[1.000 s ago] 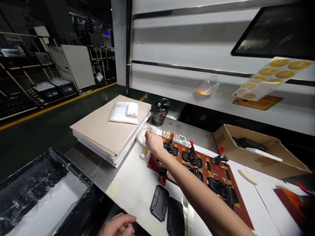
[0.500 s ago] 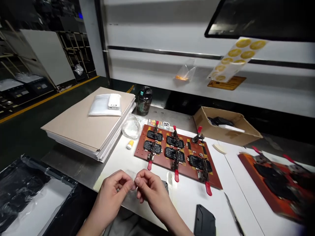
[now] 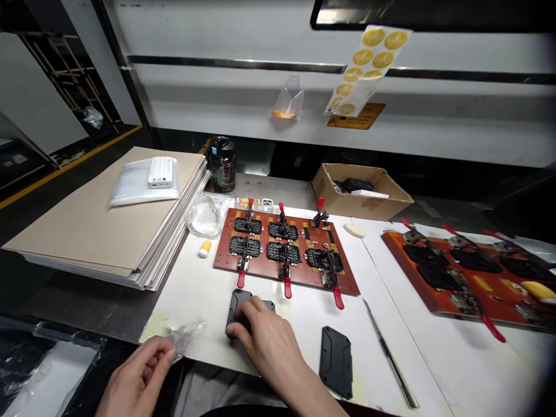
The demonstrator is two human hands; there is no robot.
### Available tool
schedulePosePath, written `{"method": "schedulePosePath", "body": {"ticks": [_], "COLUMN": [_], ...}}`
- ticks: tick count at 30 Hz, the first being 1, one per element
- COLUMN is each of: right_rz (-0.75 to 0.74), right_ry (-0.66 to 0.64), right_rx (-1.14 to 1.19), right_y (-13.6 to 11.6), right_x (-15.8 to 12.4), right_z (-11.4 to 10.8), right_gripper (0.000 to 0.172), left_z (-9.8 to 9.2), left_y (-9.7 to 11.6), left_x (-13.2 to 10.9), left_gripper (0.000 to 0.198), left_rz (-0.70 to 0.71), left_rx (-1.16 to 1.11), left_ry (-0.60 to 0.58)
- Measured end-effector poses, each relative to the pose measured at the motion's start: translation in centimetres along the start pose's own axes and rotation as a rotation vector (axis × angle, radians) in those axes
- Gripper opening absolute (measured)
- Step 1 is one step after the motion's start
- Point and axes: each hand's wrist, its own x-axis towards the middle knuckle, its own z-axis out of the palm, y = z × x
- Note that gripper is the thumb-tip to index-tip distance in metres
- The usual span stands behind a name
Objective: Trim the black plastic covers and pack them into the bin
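Observation:
My left hand (image 3: 138,375) is at the table's front edge, pinching a small piece of clear plastic film (image 3: 186,336). My right hand (image 3: 266,341) lies over a black ribbed plate (image 3: 237,307), its fingers gripping the plate and hiding most of it. A second black plate (image 3: 336,362) rests on the white table top (image 3: 195,307) to the right of that hand. Beyond both hands is a red-brown fixture board (image 3: 226,263) with toggle clamps with red handles, holding several black pieces.
A long thin knife (image 3: 388,360) lies at front right. A second fixture board (image 3: 434,289) is to the right, and a cardboard box (image 3: 330,191) is behind. On the left are a stacked board pile (image 3: 95,231), white power bank (image 3: 161,172), dark bottle (image 3: 223,165), and clear bag (image 3: 204,217).
My hands have separated: the left moved left with the film, and the right moved down onto the black plate. The view has also swung, showing more of the table's right side.

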Motion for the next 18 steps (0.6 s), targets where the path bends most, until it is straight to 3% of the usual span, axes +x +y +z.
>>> {"method": "schedulePosePath", "body": {"ticks": [2, 5, 7, 10, 13, 15, 18], "right_rz": [0.055, 0.100, 0.119, 0.062, 0.005, 0.015, -0.003], "right_ry": [0.020, -0.036, -0.050, -0.021, 0.164, 0.269, 0.186], "right_rx": [-0.096, -0.174, -0.151, 0.093, 0.486, 0.677, 0.744], "right_y": [0.1, -0.4, -0.8, -0.6, -0.4, -0.6, -1.4], "right_x": [0.4, 0.5, 0.1, -1.1, -1.8, -1.8, -1.9], "right_z": [0.4, 1.1, 0.9, -0.6, -1.7, -1.3, 0.7], "right_gripper": [0.043, 0.074, 0.064, 0.016, 0.021, 0.026, 0.024], "left_z": [-0.7, -0.2, 0.7, 1.8, 2.2, 2.3, 2.4], "left_y": [-1.0, -0.6, 0.4, 1.8, 2.7, 3.2, 3.7], "left_x": [0.5, 2.0, 2.8, 3.5, 3.7, 3.8, 3.9], "left_gripper": [0.038, 0.038, 0.035, 0.033, 0.033, 0.033, 0.031], "left_rz": [-0.073, -0.061, -0.029, -0.008, -0.011, -0.001, 0.037], "left_rx": [0.040, 0.073, 0.082, 0.072, 0.038, 0.007, -0.008], "left_ry": [0.077, 0.120, 0.104, 0.075, 0.067, 0.064, 0.082]}}
